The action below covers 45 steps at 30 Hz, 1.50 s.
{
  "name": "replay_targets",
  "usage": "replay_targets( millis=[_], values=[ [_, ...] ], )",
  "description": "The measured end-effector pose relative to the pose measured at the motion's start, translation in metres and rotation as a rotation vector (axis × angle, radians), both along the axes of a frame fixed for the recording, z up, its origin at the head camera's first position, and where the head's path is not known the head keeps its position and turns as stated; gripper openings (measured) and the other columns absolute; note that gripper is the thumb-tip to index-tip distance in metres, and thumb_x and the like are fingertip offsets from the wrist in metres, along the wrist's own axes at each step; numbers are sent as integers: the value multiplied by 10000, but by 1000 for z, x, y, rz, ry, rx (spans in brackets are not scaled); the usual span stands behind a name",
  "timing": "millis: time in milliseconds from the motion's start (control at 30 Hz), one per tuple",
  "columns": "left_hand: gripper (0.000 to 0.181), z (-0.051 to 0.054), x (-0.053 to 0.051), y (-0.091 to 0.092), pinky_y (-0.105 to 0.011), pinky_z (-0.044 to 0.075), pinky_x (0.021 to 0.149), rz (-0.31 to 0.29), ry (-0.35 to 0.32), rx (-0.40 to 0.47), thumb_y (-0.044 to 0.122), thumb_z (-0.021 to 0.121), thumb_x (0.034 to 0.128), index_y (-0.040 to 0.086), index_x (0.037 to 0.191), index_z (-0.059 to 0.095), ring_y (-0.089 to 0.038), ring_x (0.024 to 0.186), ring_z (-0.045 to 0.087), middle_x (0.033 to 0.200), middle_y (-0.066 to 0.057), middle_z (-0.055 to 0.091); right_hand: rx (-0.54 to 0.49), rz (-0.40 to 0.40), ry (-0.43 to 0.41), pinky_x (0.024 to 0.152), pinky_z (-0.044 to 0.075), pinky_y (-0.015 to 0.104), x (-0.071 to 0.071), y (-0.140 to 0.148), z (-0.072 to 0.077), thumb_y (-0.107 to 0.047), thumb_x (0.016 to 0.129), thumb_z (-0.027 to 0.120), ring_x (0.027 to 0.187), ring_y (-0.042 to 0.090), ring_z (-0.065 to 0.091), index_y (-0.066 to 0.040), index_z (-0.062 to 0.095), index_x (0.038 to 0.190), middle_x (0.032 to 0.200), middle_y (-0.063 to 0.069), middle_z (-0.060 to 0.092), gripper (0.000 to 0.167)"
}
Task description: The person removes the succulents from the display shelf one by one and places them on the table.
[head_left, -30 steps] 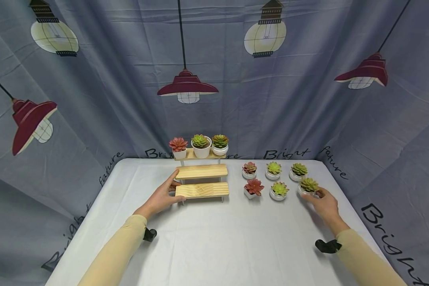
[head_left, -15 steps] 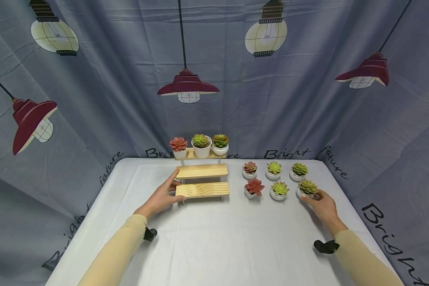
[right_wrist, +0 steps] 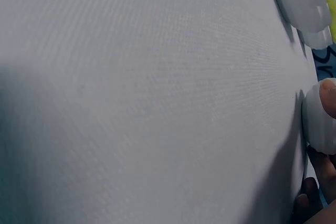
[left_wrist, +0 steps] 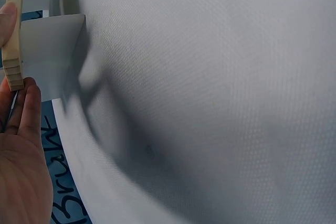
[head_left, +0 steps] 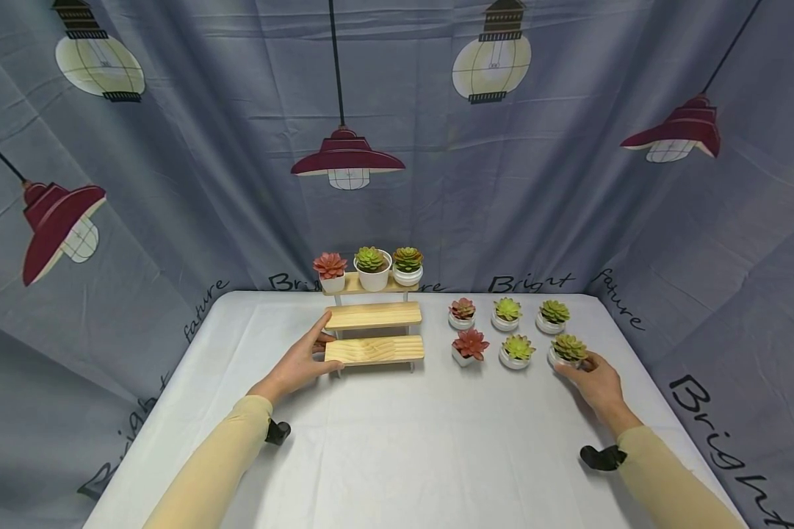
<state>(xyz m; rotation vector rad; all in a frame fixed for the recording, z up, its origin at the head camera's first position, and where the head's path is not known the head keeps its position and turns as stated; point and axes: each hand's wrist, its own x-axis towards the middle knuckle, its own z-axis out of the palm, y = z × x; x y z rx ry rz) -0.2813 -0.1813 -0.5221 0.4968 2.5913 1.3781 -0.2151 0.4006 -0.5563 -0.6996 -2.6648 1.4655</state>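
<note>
A three-tier wooden shelf (head_left: 374, 351) stands at the table's back left. My left hand (head_left: 297, 367) grips its left side, the thumb on the lowest board's front edge; in the left wrist view the thumb and fingers are around the board (left_wrist: 14, 35). On the top tier stand a red succulent (head_left: 330, 267) and two green ones (head_left: 370, 259) (head_left: 408, 261). At the right, my right hand (head_left: 595, 386) pinches the white pot of a green succulent (head_left: 569, 347). The right wrist view shows the thumb against that pot (right_wrist: 316, 124), which appears to be on the cloth.
Several potted succulents stand in two rows right of the shelf: a dark red (head_left: 463, 309), a red (head_left: 471, 345), and green ones (head_left: 506, 310) (head_left: 518, 348) (head_left: 554, 313). The white-covered table (head_left: 397, 441) is bordered by a grey-blue curtain (head_left: 423, 213) with printed lamps.
My right hand and the green succulent it pinches have shifted slightly left, mostly in the earlier half second. My left hand and the shelf have stayed in place.
</note>
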Motion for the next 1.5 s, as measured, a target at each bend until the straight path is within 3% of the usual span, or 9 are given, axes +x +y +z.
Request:
replay_targets(
  millis=[633,867,1067,1200,1367,1500],
  values=[
    [1128,-1,1,0,-542,454,1065,6,-10,3,303,871,849,411,1646,80,-353,1283,546,1408,-122,533,30,15,12,1144,324,606,1,3,-6,-460,920,755,1427,522,304,106,178,1582,1553,378,294,1044],
    [1116,-2,1,-1,-562,442,1071,-6,7,16,319,863,855,382,1653,85,-368,1280,550,1397,-136,534,54,57,17,1148,296,632,6,3,-5,-479,922,749,1440,533,268,103,144,1588,1564,382,270,1071],
    [1127,0,1,1,-547,450,1069,3,-1,12,298,872,848,395,1650,86,-362,1277,552,1403,-134,533,82,165,-6,1155,256,657,12,9,4,-356,938,756,1445,564,222,111,57,1588,1557,400,252,1063],
    [1129,0,1,1,-544,452,1069,7,-4,1,275,872,851,394,1650,83,-365,1280,548,1408,-137,531,84,197,17,1139,296,647,19,14,10,-215,947,728,1418,570,264,114,60,1586,1522,396,310,982],
    [1128,-1,0,1,-547,448,1072,8,0,-14,287,869,854,418,1645,75,-362,1289,543,1403,-128,529,81,129,73,1116,331,637,26,22,15,-86,961,627,1399,567,293,116,109,1585,1499,380,346,836],
    [1135,-2,0,0,-554,442,1076,4,0,-13,296,874,847,438,1639,73,-360,1291,541,1399,-126,530,91,51,113,1105,332,638,29,27,20,-66,988,570,1400,557,300,100,158,1588,1501,359,375,746]
  ],
)
